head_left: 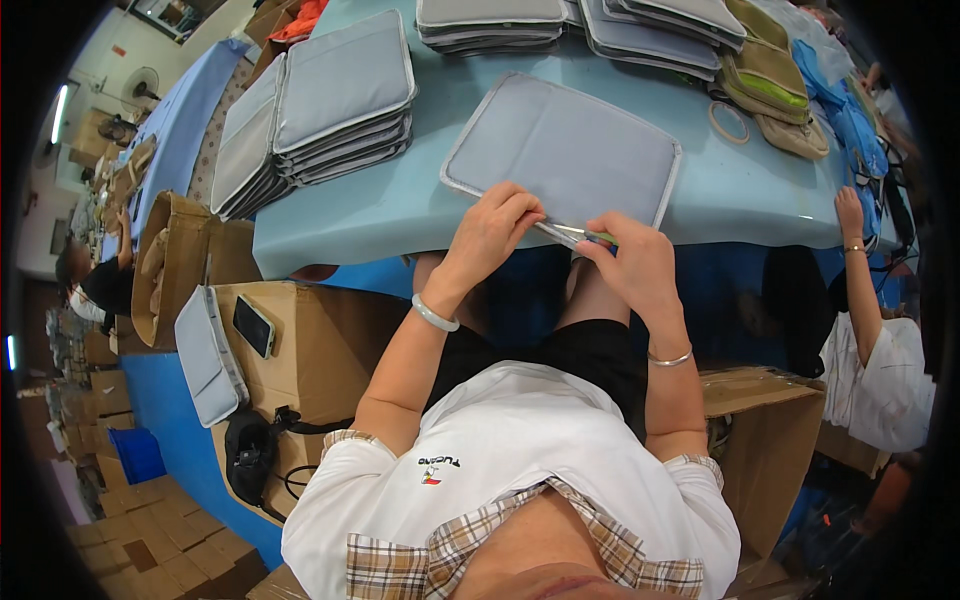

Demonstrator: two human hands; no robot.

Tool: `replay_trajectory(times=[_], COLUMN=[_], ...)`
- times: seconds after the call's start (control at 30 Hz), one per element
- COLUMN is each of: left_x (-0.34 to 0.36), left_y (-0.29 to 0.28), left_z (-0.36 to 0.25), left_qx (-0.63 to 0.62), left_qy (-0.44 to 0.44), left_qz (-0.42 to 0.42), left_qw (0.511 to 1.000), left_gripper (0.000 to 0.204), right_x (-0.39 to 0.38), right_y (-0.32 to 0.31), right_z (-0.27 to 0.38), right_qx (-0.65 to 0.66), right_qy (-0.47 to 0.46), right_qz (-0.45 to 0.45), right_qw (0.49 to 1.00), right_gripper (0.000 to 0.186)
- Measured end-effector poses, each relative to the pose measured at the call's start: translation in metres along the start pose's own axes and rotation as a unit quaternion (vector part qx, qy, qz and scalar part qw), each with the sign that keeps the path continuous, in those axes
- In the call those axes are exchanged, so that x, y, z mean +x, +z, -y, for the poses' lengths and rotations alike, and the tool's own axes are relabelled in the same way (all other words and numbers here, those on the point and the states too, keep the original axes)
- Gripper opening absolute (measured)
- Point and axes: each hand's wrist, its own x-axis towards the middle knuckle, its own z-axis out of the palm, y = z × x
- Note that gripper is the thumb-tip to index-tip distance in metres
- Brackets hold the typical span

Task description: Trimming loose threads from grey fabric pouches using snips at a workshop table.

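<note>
Two-handed: pinching the grey pad (570,150), mostly on the worktop (725,190), by its near edge with left fingers (517,203), maybe to keep it still; holding likely snips (570,234) near that edge with right fingers (608,225). Crowded by grey piles (490,13) behind and a green bag (760,72) at right.

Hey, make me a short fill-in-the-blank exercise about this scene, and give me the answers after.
1. The person's ____ hand holds the small tool.
2. Above the left hand, at the gray panel, is a ____ bangle.
3. The phone lies on a cardboard ____.
4. The bin at lower left is coloured ____.

Missing words: right; white; box; blue.
</note>
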Motion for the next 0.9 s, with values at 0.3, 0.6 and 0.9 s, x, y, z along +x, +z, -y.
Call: replay_trajectory(times=[0.3, 0.6, 0.9], left_x=[-0.005, -0.027, -0.031], left_y=[0.0, -0.014, -0.016], left_z=[0.005, 0.009, 0.004], left_qx=[-0.059, -0.084, -0.005], left_qy=[-0.027, -0.035, 0.001], left_qz=[-0.017, 0.088, 0.107], left_qw=[0.998, 0.992, 0.994], left_gripper=[0.006, 0.009, 0.008], right_x=[0.006, 0.0, -0.023], right_y=[0.009, 0.008, -0.01], right_z=[0.004, -0.004, -0.027], right_qx=[-0.035, 0.021, 0.078], right_qy=[0.002, -0.012, 0.102], right_qz=[0.021, -0.014, -0.119], right_qw=[0.999, 1.0, 0.985], right_gripper=[0.022, 0.022, 0.032])
